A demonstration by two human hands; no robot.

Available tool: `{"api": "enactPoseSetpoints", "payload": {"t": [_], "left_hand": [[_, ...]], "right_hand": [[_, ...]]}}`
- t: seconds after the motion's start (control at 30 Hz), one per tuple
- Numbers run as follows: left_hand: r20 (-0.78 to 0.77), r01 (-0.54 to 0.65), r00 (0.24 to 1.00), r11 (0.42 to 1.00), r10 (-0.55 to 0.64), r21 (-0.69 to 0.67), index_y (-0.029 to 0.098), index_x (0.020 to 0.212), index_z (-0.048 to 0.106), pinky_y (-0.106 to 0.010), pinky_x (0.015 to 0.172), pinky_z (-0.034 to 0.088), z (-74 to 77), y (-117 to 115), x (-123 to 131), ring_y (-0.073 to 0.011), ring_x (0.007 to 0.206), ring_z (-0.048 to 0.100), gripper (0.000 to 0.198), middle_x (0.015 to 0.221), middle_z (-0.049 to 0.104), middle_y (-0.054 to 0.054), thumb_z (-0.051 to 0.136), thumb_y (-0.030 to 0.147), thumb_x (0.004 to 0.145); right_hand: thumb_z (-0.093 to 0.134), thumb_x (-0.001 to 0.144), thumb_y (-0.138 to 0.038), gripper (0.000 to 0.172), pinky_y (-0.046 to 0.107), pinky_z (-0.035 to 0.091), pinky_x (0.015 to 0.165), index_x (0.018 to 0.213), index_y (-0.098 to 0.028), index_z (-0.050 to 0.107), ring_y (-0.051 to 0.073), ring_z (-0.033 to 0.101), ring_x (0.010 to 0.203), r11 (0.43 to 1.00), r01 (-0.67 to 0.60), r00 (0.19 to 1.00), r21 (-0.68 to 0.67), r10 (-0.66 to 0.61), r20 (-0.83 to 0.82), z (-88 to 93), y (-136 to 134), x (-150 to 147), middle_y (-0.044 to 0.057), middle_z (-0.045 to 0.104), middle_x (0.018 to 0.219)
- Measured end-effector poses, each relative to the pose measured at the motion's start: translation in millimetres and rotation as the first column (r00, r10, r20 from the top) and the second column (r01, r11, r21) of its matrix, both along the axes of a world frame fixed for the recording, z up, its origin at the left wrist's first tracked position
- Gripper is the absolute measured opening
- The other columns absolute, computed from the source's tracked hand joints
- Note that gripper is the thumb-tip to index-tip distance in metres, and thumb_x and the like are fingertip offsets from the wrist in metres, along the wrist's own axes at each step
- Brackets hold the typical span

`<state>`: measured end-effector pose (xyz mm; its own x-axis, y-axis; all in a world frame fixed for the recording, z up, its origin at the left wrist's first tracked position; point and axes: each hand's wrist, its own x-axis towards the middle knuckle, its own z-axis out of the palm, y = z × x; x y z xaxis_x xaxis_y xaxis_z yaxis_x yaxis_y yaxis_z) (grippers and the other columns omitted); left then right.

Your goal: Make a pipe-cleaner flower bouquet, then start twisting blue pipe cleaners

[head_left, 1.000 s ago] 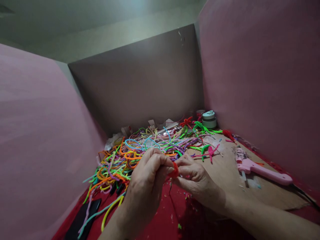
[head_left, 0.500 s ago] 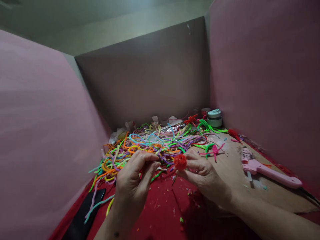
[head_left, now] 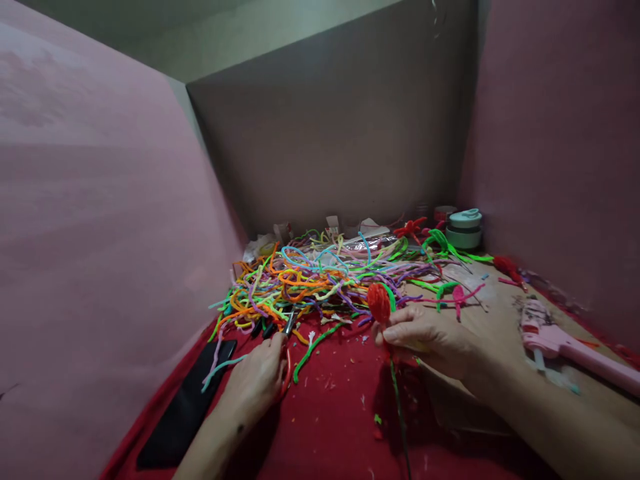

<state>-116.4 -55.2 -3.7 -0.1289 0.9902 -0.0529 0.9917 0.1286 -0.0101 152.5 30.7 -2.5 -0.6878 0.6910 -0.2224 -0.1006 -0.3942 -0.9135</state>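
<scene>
In the head view my right hand [head_left: 425, 333] pinches a red fuzzy pipe-cleaner flower [head_left: 379, 303] just below its bloom. The flower stands upright, and its thin dark green stem [head_left: 399, 407] hangs down over the red cloth. My left hand [head_left: 260, 370] is closed around a pair of scissors [head_left: 289, 327] low over the cloth. Their metal tip points away from me, and a red handle loop shows beside my fingers. A green pipe cleaner [head_left: 314, 352] lies just right of the scissors.
A big tangle of coloured pipe cleaners [head_left: 310, 280] covers the back. A black phone-like slab [head_left: 185, 407] lies at left. On the right, a pink glue gun [head_left: 570, 343] rests on cardboard [head_left: 493, 347]; a mint-lidded container [head_left: 464, 229] stands behind. Pink and grey panels surround the table.
My left hand has moved down and left from beside the flower and now grips the scissors. My right hand has turned the flower upright. The view has shifted left.
</scene>
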Motion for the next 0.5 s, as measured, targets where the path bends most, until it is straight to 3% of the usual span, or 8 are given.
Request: {"api": "enactPoseSetpoints", "payload": {"t": [0.1,0.17,0.33,0.5], "left_hand": [[0.014,0.039,0.999,0.997,-0.040,0.066,0.013,0.109,0.049,-0.034,0.085,0.040,0.2,-4.0,-7.0,-0.0241,0.098,0.055,0.031,0.104,0.058,-0.015,0.040,0.020,0.080],[-0.034,-0.011,0.999,0.993,0.014,0.116,0.010,0.112,0.048,-0.038,0.087,0.038,-1.3,-6.4,-10.5,-0.0272,0.100,0.054,0.036,0.109,0.055,-0.018,0.042,0.027,0.080],[0.058,-0.114,0.992,0.992,0.112,0.045,0.011,0.109,0.046,-0.035,0.079,0.043,-10.3,-7.9,-17.5,-0.0264,0.093,0.059,0.035,0.101,0.060,-0.017,0.036,0.032,0.083],[0.220,-0.211,0.960,0.964,0.174,0.160,0.018,0.106,0.046,-0.031,0.073,0.045,-13.1,-10.6,-27.8,-0.0232,0.087,0.063,0.029,0.095,0.065,-0.011,0.040,0.028,0.080]], "right_hand": [[0.074,0.057,-0.025,0.015,0.023,0.028,0.048,0.058,-0.014,0.064,0.007,0.041,0.047,0.998,-0.051,0.999,0.047,0.050,0.015,-2.3,1.2,0.6,-0.001,0.055,0.054],[0.073,0.058,-0.026,0.014,0.024,0.026,0.047,0.059,-0.013,0.065,0.006,0.037,0.045,0.990,-0.091,0.995,0.110,0.087,0.041,-4.6,2.1,1.6,-0.002,0.054,0.052],[0.072,0.057,-0.024,0.013,0.024,0.023,0.047,0.054,-0.014,0.063,0.006,0.033,0.043,0.977,-0.090,0.990,0.195,0.066,0.122,-6.1,1.0,3.6,-0.005,0.046,0.045],[0.070,0.057,-0.024,0.011,0.024,0.025,0.049,0.058,-0.014,0.067,0.007,0.036,0.047,0.964,-0.157,0.983,0.213,0.133,0.123,3.6,-1.8,4.5,-0.003,0.050,0.050]]}}
